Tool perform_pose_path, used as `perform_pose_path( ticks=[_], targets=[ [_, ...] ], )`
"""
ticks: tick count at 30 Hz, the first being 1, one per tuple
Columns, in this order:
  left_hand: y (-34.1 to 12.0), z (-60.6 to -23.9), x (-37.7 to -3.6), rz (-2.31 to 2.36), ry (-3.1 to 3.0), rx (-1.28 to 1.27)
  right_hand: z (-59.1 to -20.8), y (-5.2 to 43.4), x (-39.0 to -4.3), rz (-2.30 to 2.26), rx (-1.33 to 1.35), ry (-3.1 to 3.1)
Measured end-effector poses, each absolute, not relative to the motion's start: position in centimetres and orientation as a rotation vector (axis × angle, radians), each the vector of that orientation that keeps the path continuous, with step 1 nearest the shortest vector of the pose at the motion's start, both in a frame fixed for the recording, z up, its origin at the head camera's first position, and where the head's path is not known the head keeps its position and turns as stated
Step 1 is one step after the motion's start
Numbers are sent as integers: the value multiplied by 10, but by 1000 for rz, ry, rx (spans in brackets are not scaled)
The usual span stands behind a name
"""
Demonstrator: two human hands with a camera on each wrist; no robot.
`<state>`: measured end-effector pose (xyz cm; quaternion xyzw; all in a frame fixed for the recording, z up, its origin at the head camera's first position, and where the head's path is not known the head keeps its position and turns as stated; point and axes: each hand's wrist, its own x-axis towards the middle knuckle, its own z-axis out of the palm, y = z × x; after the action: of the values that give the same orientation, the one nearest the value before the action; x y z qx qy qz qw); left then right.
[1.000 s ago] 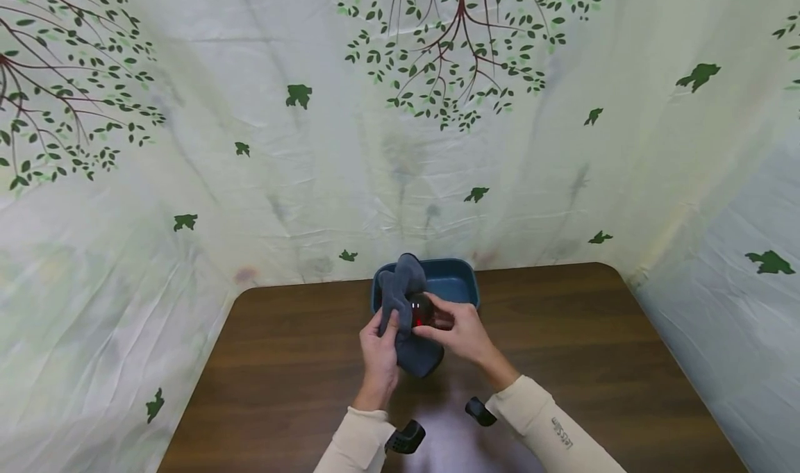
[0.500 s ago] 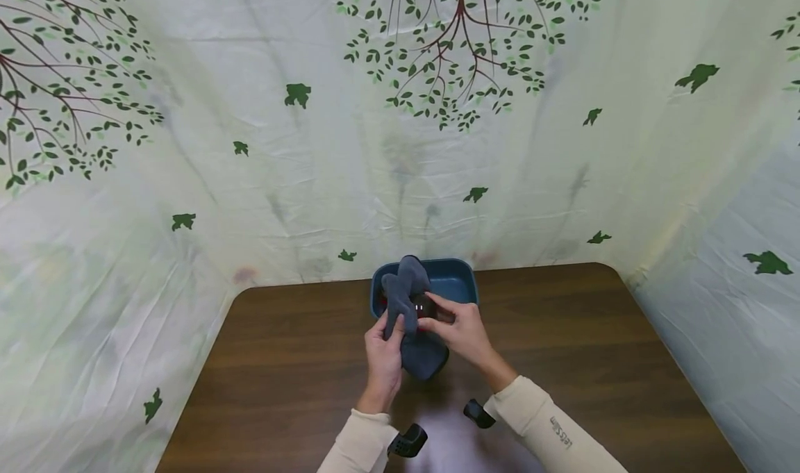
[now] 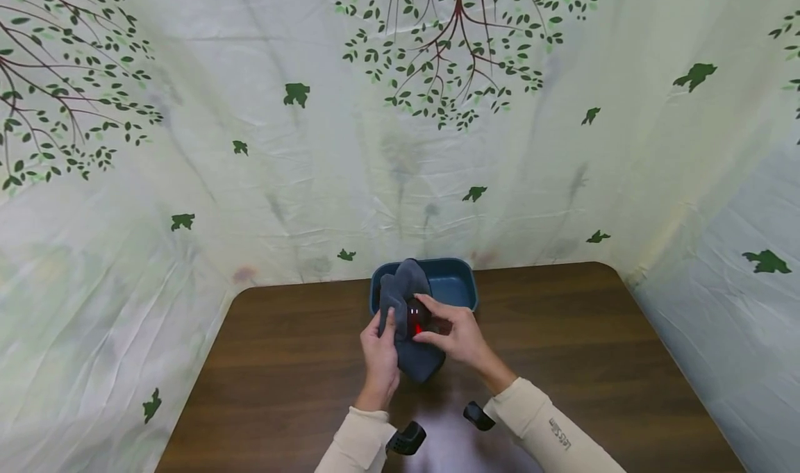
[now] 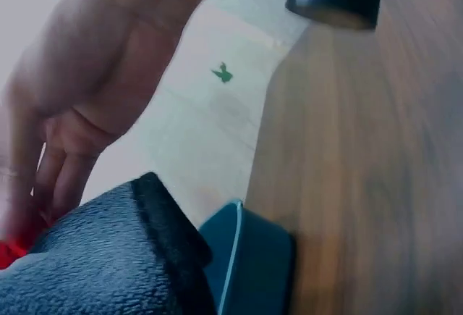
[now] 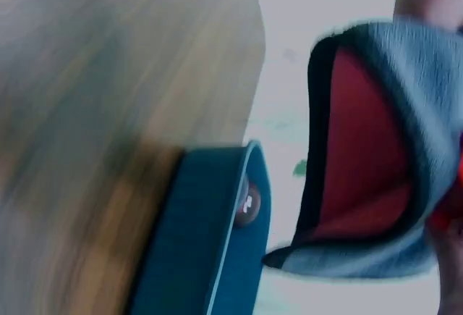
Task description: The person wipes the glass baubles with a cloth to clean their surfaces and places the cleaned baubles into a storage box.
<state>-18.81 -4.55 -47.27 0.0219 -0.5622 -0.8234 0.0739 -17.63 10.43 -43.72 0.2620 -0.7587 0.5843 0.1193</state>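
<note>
A folded blue-grey cloth (image 3: 420, 360) is pinched between the thumb and fingers of my left hand (image 3: 379, 358), above the table in front of a blue bin. My right hand (image 3: 465, 330) holds a dark, glossy ball (image 3: 415, 313) with a red glow low on its side, its index finger above and thumb below. The ball lies against the cloth's right side. Seen from the right wrist, the cloth (image 5: 427, 61) has a dark edge and shows a red face (image 5: 365, 156). The left wrist view has the cloth (image 4: 101, 257) close up, below my right hand (image 4: 108, 61).
The blue bin (image 3: 473, 285) stands at the table's far edge, partly behind the cloth. Inside it, the right wrist view shows a brownish-red shiny ball (image 5: 247, 205). The brown wooden table (image 3: 287, 362) meets a pale curtain (image 3: 375, 146) printed with leaves and branches.
Both hands have shifted slightly, first right, then back left, with the cloth and ball. The ball has turned or moved a little against the cloth. The bin has not moved.
</note>
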Motion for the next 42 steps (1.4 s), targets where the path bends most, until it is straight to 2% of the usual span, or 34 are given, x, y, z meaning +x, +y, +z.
perform_pose_path(
  ticks=[5, 14, 17, 22, 29, 32, 42],
  targets=[
    [-46, -474, -186, -2499, -1684, 29, -438, 109, -176, 1690, 812, -2222],
    [-47, -475, -181, -2382, -1689, -231, -438, 100, -174, 2009, 451, -2257],
    [-47, -475, -181, -2369, -1695, -269, -438, 98, -174, 2036, 407, -2241],
    [-47, -470, -182, -2355, -1698, -208, -439, 98, -175, 1944, 515, -2170],
    [-44, -467, -185, -2376, -1739, 11, -442, 101, -177, 1599, 785, -2096],
    [-44, -469, -184, -2387, -1733, -15, -445, 101, -178, 1593, 792, -2098],
    [-48, -471, -180, -2281, -1814, -285, -467, 101, -187, 2081, 479, -2193]
  ],
)
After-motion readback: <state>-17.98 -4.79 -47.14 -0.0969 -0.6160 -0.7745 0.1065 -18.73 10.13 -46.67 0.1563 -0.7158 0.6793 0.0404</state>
